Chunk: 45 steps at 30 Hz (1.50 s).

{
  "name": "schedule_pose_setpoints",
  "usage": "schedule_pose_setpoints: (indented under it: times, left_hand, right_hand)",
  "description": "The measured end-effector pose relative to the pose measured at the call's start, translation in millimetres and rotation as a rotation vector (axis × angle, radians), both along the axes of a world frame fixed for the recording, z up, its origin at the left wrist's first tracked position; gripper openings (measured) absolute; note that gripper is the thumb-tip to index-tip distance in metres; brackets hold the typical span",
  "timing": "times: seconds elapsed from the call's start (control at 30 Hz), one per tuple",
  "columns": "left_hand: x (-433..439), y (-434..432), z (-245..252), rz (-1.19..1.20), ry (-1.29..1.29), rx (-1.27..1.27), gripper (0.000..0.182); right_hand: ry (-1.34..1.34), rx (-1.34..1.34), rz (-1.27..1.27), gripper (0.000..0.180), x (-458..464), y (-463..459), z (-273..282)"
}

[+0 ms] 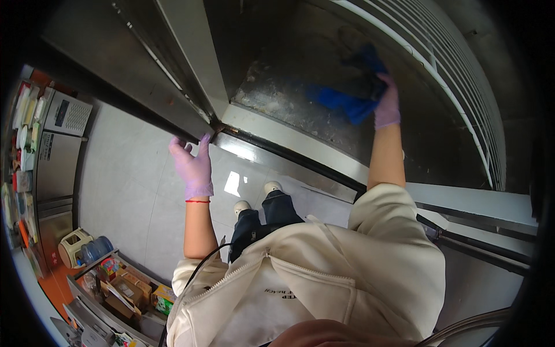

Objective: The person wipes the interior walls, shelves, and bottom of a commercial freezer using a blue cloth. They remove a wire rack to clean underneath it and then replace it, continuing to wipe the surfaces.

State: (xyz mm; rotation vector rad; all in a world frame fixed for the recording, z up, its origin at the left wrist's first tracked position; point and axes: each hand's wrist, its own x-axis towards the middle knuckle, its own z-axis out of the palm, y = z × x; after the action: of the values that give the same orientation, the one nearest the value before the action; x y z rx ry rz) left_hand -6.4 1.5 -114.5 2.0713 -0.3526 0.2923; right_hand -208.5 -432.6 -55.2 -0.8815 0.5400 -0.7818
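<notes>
My left hand (191, 162), in a pink-purple disposable glove, grips the lower edge of a metal cabinet door (160, 102) that stands open. Inside the steel cabinet, my right hand (387, 97), gloved the same way, holds a blue cloth (351, 102) against the dark cabinet floor (303, 112). The cloth is blurred and partly dark. Whitish residue (269, 97) lies on the floor near the cabinet's left front corner. A white wire rack (433, 65) curves along the right side of the interior, beyond my right hand.
A pale sill (295, 141) and black door seal (277, 149) edge the opening. At far left stands a steel appliance (60, 160) by a beige stool (71, 247) and a blue water bottle (97, 249). A low metal shelf (143, 332) holds cardboard boxes (125, 290). Tiled floor (125, 173) lies below.
</notes>
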Motion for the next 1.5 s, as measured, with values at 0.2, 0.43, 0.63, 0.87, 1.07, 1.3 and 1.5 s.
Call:
schedule_pose_setpoints:
  times: [0.2, 0.43, 0.63, 0.87, 1.07, 1.3, 1.5]
  left_hand:
    - [2.7, -1.1, -5.1, 0.013, 0.095, -0.028, 0.059]
    - [3.3, 1.3, -4.8, -0.041, 0.109, -0.049, 0.059]
    - [3.7, 0.5, 1.7, -0.011, 0.153, 0.04, 0.059]
    - [5.1, 4.3, 7.0, -0.074, 0.147, 0.05, 0.057]
    - [5.7, 5.2, 6.4, -0.11, 0.135, 0.028, 0.055]
    - [7.5, 3.3, 2.8, -0.101, 0.134, -0.014, 0.05]
    - [4.7, 3.3, 5.5, -0.074, 0.102, 0.023, 0.047]
  right_hand:
    - [1.565, -0.908, -0.317, 0.084, -13.5, -35.3, -77.0]
    - [1.107, -1.295, 0.016, 0.053, 147.0, 41.8, -73.0]
    - [0.686, -1.267, 0.093, 0.05, 177.0, 154.1, -70.2]
    - [0.442, -0.714, -0.382, 0.059, 33.6, 93.3, -9.2]
    - [1.397, -0.83, -0.861, 0.055, -110.3, 20.1, -44.5]
    - [1.946, -0.92, -0.487, 0.062, -56.1, -55.2, -87.0]
    - [1.385, -1.398, -0.076, 0.045, 70.2, -13.0, -67.6]
